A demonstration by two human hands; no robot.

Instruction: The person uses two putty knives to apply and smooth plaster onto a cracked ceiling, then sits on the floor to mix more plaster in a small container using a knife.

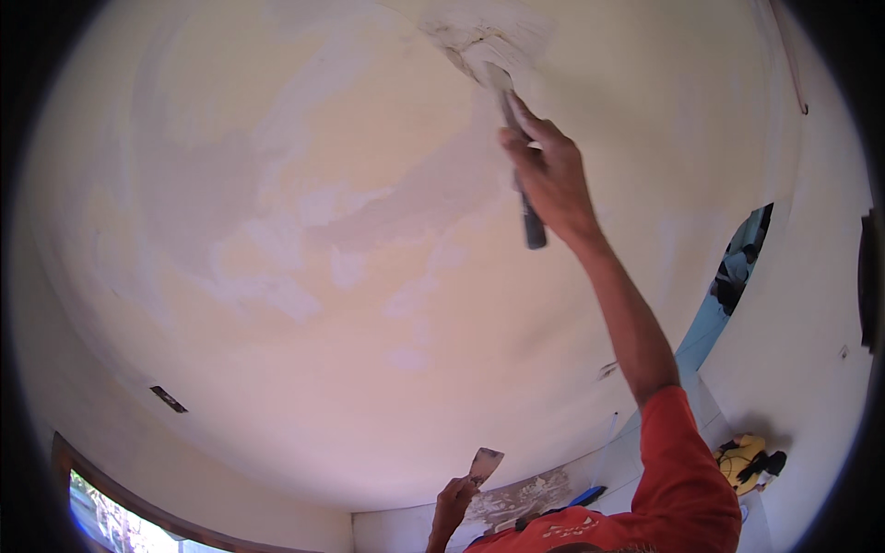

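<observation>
My right hand grips the long dark handle of a putty knife, raised high against the pale, patchy ceiling. The knife's light upper end sits at a rough smear of whitish filler; whether it touches the surface is hard to tell. Low in the middle, my left hand is closed on a second putty knife, its wide blade upright and streaked with residue. My red sleeve and shoulder fill the lower right.
A wood-framed window is at lower left. On the right are a narrow opening with indistinct dark and blue shapes, a yellow-and-black item by the wall, a dark panel and a hanging wire. A small dark fitting is set at left.
</observation>
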